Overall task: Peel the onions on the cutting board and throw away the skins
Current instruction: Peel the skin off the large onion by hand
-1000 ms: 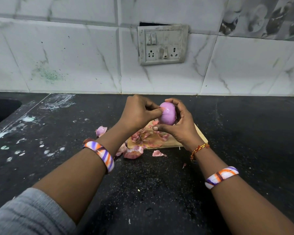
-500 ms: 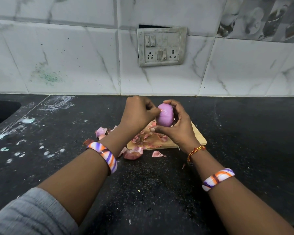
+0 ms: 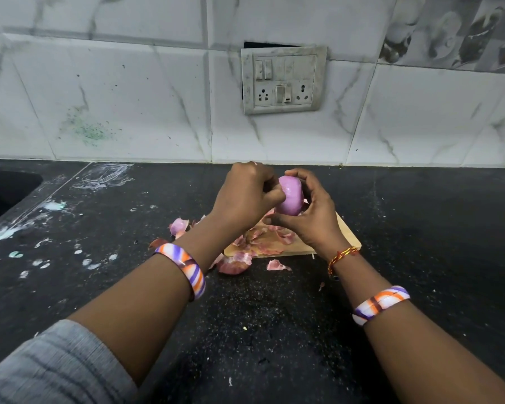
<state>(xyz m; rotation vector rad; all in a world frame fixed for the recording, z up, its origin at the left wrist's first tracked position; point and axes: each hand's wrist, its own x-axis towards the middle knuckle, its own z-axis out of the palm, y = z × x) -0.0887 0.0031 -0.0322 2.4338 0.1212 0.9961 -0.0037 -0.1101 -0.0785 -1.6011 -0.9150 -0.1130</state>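
One glossy purple peeled onion (image 3: 289,196) is up in the air above the small wooden cutting board (image 3: 347,233), held between both hands. Right hand (image 3: 309,212) is cupped around it, fingers curled over the top and thumb underneath, while the left hand (image 3: 245,196) has its fingers bunched up and pinching at the onion's left end. Loads of papery pink onion skins (image 3: 263,240) are piled on the board, and a few have spilled onto the black speckled stone desk (image 3: 420,228) just beside it. Both wrists have striped orange, purple and white bangles (image 3: 188,265), and a grimy white switch socket plate (image 3: 283,80) sits on the marble tile wall (image 3: 129,97) behind.
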